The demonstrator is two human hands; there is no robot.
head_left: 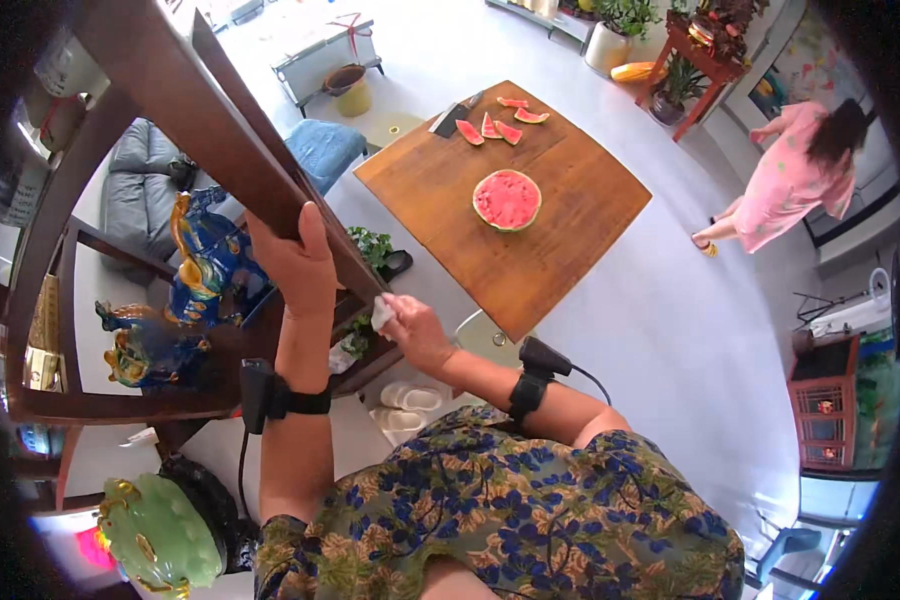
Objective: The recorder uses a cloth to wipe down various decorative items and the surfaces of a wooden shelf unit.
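The left hand (300, 265) curls round the smooth dark-wood post (225, 130) of the shelf (120, 408), thumb on its face; the right hand (417, 332), nearly closed, pinches a crumpled white wad (381, 313) by the post's edge. Glossy blue-and-amber figurines (210, 265) stand within the shelf. On the wooden table (580, 220), a round melon half (507, 200) lies centrally, curved slices (508, 133) near the far corner. Writing on a pale bottle (15, 195) is illegible
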